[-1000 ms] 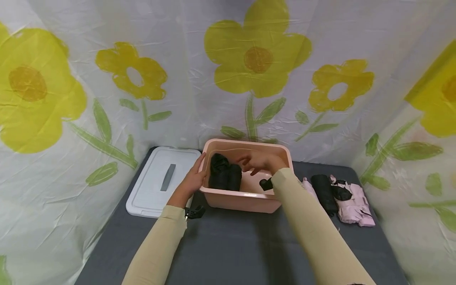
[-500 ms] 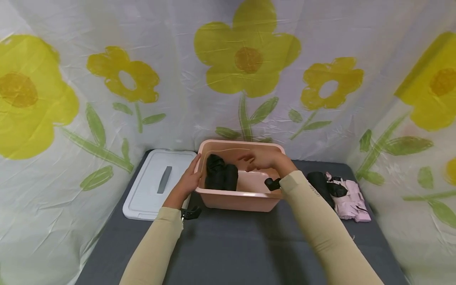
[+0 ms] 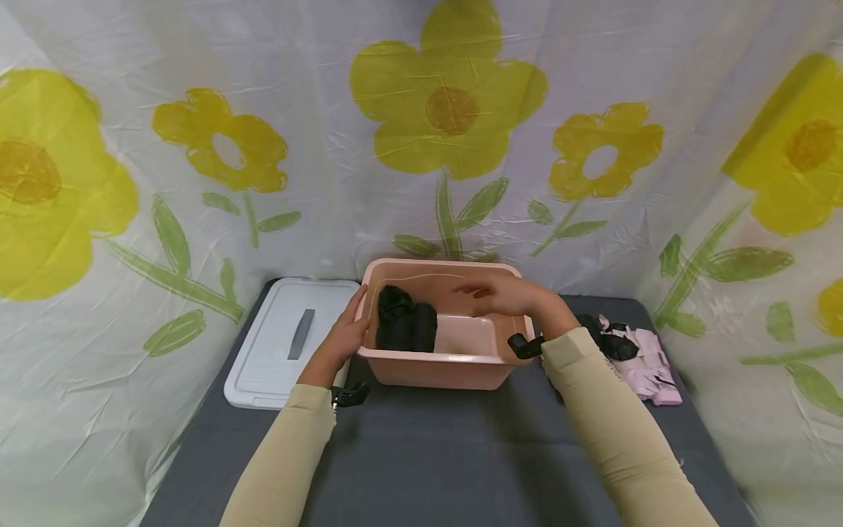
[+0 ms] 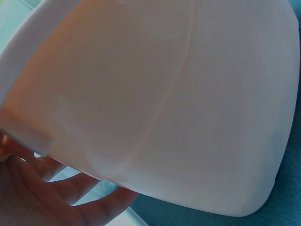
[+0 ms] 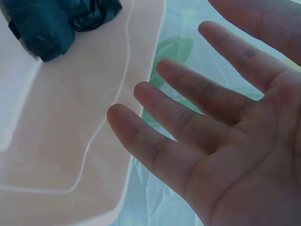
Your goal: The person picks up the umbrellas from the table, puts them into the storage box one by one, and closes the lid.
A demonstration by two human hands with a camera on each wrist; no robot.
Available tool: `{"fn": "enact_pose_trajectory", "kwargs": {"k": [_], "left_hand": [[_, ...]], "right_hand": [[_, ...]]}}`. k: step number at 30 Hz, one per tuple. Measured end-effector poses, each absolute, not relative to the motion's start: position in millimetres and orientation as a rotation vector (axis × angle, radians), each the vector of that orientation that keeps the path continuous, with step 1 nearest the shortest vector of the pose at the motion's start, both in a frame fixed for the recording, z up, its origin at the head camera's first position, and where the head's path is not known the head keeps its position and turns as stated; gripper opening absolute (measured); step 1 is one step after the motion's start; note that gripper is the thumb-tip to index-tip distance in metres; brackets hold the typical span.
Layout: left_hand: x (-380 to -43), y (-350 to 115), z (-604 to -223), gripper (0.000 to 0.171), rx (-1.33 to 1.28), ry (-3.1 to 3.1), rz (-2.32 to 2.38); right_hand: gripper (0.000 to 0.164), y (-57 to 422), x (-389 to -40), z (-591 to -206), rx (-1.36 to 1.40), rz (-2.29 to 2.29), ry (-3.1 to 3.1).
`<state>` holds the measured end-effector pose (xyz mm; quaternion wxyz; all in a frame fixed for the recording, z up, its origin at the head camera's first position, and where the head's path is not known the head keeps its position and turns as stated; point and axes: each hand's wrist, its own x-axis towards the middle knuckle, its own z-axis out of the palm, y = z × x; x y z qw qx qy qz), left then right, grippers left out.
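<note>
Note the change at your right hand (image 3: 510, 296): it has drawn back from the black rolled fabric bundles (image 3: 424, 329) and now hovers above the pink rectangular plastic bin (image 3: 435, 375), fingers extended and carrying nothing. Your left hand (image 3: 345, 333) holds the bin's rim on its side, thumb at the edge, fingers against the outer wall. The bundles lie inside the bin between your hands, nearer the left, untouched. Judgement: they have been set down and stand unaided, so your right hand is free. Left of your left hand lies the white plastic lid with grey handle (image 3: 273, 380); beyond your right wrist, the pink-and-black folded fabric bundle (image 3: 658, 373) rests on the dark grey desk (image 3: 428, 454).
</note>
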<state>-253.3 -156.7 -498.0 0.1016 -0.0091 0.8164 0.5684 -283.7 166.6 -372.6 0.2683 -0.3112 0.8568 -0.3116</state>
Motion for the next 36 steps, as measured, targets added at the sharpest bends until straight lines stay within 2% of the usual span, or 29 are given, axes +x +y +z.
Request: {"fn": "enact_pose_trajectory", "kwargs": {"k": [17, 36], "left_hand": [[-254, -158, -498, 0.071, -0.019, 2.409, 1.676], [-255, -158, -500, 0.071, -0.007, 2.412, 1.661]], "right_hand": [[0.055, 228, -262, -378, -0.795, -1.051, 2.402], [0.053, 284, -240, -404, -0.532, -1.179, 2.525]]}}
